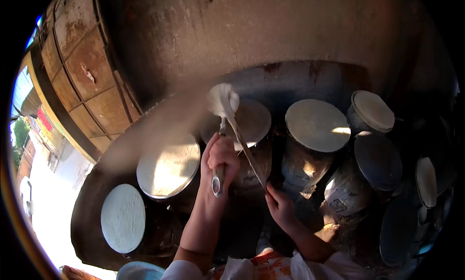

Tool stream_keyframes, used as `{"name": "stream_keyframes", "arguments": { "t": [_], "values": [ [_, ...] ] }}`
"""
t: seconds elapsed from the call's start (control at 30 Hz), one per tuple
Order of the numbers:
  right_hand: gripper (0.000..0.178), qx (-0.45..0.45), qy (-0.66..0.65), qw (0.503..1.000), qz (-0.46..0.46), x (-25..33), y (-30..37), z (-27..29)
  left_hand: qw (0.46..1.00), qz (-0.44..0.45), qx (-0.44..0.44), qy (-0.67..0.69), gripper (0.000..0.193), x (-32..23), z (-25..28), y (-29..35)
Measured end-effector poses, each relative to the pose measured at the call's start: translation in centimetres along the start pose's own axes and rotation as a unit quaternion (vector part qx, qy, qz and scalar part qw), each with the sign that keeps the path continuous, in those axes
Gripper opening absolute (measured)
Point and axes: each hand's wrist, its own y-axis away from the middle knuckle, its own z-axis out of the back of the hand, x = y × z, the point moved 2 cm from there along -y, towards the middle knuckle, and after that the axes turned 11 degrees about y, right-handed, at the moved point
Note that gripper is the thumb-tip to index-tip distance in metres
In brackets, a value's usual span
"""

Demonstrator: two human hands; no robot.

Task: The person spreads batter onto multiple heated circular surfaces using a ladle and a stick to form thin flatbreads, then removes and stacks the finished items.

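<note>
My left hand (223, 159) is closed around the metal handle of what looks like a ladle (217, 181), its upper end coated in thick white batter (222, 98). My right hand (280, 208) grips the lower end of a long, thin, flat stick-like spatula (250, 159). The spatula slants up to the left, and its far end meets the batter-covered head. Just behind the tools is a round griddle (259, 120), partly hidden by them. To the left lies a round griddle (169, 166) covered with a pale layer, partly sunlit.
More pale-topped round griddles stand around me: one (123, 218) at far left, others (317, 125) (375, 111) to the right. A dark round plate (378, 161) tilts at right. A blue basin (140, 271) sits at the lower left. A stained wall (290, 28) rises behind.
</note>
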Motion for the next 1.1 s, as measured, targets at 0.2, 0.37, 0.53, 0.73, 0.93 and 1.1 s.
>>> {"name": "stream_keyframes", "arguments": {
  "t": [0.2,0.37,0.53,0.73,0.93,1.1],
  "values": [
    [0.039,0.063,-0.117,0.941,-0.31,-11.8,-6.4,3.4,0.987,-0.002,-0.158,-0.005,0.035,-10.3,4.2,-10.2],
    [0.047,0.055,-0.297,0.857,-0.418,-15.9,-11.7,-2.1,0.926,-0.074,-0.289,-0.233,0.02,-16.5,8.2,-14.1],
    [0.044,0.011,-0.369,0.819,-0.439,-16.3,-13.1,-5.2,0.583,-0.125,-0.387,-0.703,0.054,-17.0,7.2,-15.0],
    [0.037,-0.056,-0.013,0.972,-0.229,-16.5,-15.2,-5.7,0.12,-0.046,-0.385,-0.914,0.057,-22.4,5.8,-16.4],
    [0.036,-0.018,0.153,0.984,-0.092,-15.4,-19.8,-5.8,0.055,-0.15,-0.244,-0.956,0.055,-33.6,3.3,-16.3],
    [0.039,-0.079,0.118,0.989,-0.037,-16.3,-19.9,-10.3,0.065,-0.122,-0.292,-0.946,0.052,-32.6,4.8,-17.8]
  ]
}}
